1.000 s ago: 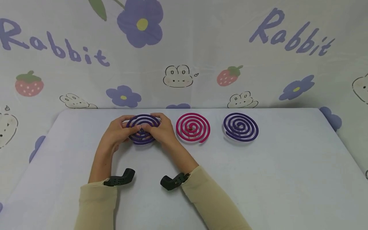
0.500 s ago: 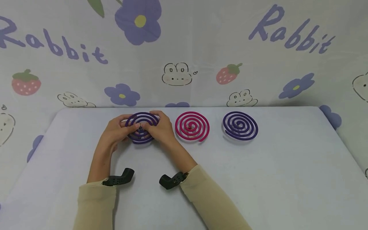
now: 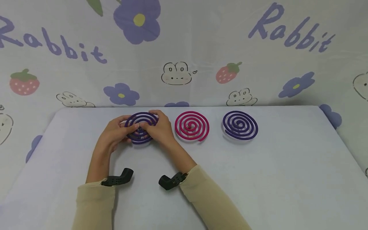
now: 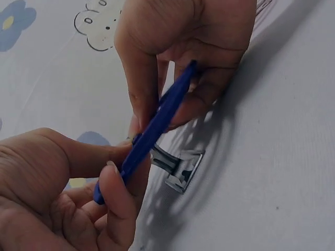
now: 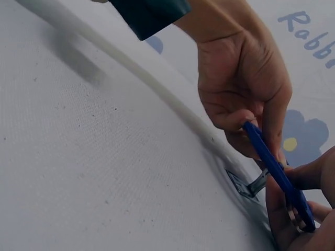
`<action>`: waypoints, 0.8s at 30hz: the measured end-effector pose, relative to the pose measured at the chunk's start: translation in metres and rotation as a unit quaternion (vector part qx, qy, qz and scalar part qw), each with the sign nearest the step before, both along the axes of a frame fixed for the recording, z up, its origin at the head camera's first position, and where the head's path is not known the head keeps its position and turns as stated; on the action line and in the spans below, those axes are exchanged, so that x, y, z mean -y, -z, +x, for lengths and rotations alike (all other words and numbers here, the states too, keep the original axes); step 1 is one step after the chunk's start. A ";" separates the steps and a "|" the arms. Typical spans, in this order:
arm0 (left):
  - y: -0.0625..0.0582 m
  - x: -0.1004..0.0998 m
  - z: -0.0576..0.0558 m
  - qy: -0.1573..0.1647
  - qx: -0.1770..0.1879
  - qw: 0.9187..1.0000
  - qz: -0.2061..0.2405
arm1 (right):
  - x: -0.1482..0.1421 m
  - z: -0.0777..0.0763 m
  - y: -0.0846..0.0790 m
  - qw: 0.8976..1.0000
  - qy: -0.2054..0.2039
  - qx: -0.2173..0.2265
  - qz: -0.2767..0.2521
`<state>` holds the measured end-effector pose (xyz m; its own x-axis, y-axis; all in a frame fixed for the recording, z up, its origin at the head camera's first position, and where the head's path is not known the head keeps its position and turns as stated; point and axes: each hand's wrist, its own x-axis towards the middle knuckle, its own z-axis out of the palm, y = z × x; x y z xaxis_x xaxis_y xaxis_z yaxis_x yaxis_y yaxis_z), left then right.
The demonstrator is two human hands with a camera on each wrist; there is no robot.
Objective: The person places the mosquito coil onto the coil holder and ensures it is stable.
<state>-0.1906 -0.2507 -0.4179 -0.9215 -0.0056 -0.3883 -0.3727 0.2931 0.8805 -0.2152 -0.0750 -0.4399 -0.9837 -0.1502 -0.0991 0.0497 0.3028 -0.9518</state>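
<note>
Both hands hold a dark purple-blue spiral mosquito coil [image 3: 139,142] at the left of the white table's far side. My left hand [image 3: 115,132] pinches its left part, thumb on top and fingers beneath. On the right part my right hand [image 3: 163,129] does the same, and the thumbs nearly meet at the centre. Edge-on in the left wrist view, the coil [image 4: 159,125] looks blue. Under it a small metal stand [image 4: 183,170] rests on the table, its narrow arm reaching up to the coil. Whether the two are joined is hidden by the fingers.
A pink spiral coil [image 3: 191,124] lies just right of my right hand, raised slightly off the table. Farther right is another dark purple coil [image 3: 239,124]. Behind the table's far edge hangs a cloth [image 3: 198,48] printed with rabbits, flowers and strawberries.
The head view has shifted slightly. Both hands stay on the coil with their thumbs at its centre, and the other coils have not moved.
</note>
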 end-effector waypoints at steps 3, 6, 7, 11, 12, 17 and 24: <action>-0.002 -0.005 0.001 -0.005 -0.003 1.000 -0.015 | -0.002 -0.001 0.000 1.000 0.000 0.000 0.009; -0.001 -0.004 0.000 -0.003 -0.003 1.000 -0.017 | -0.002 0.000 0.000 1.000 0.003 -0.011 0.015; 0.000 -0.003 0.000 0.000 -0.003 1.000 -0.019 | -0.001 0.000 -0.001 1.000 0.004 -0.016 0.018; 0.004 0.003 -0.001 0.013 0.003 1.000 -0.025 | 0.002 0.001 -0.003 0.999 0.003 -0.031 0.022; 0.004 0.004 -0.001 0.016 0.005 1.000 -0.025 | 0.002 0.001 -0.003 0.999 0.003 -0.029 0.022; 0.002 0.002 -0.001 0.014 -0.001 1.000 -0.026 | 0.000 -0.001 -0.001 1.000 0.003 0.002 0.014; -0.002 -0.002 0.001 0.003 0.002 0.999 -0.036 | 0.000 0.000 -0.004 1.000 0.000 -0.005 0.016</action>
